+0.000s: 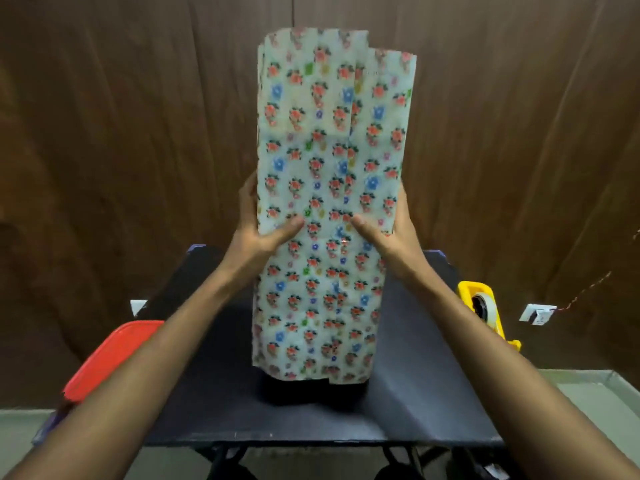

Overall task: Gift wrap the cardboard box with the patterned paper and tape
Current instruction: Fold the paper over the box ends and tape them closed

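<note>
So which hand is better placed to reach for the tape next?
Probably the right hand: the yellow tape dispenser sits at the table's right edge, beside that forearm. The left hand could keep gripping the upright patterned paper.

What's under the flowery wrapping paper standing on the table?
The patterned paper wraps something tall, held by both hands. Only a dark shadow shows at its base on the black table; the contents are covered.
</note>
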